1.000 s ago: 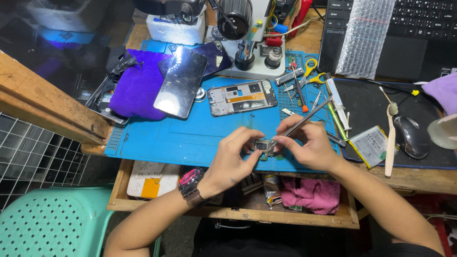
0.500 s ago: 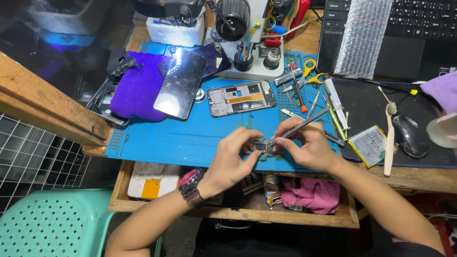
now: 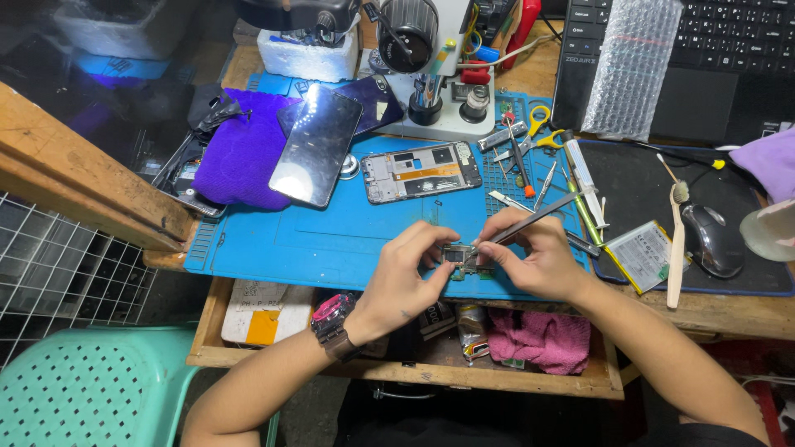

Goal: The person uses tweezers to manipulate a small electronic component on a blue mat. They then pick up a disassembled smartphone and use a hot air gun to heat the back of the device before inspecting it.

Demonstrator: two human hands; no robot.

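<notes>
The left hand (image 3: 406, 269) pinches a small circuit board (image 3: 458, 254) over the blue repair mat's (image 3: 331, 236) near edge, while the right hand (image 3: 530, 257) grips tweezers (image 3: 530, 220) touching it. Just behind lie an opened phone frame (image 3: 421, 171), a detached screen (image 3: 316, 146) and scissors (image 3: 540, 130).

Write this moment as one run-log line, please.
left hand: pinches small circuit part | right hand: tweezers on part | over blue mat

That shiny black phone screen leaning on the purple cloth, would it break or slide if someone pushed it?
The phone screen looks thin and glassy, so it is probably fragile and stiff. It rests tilted on the purple cloth, so a push would likely slide it down onto the blue mat.
</notes>
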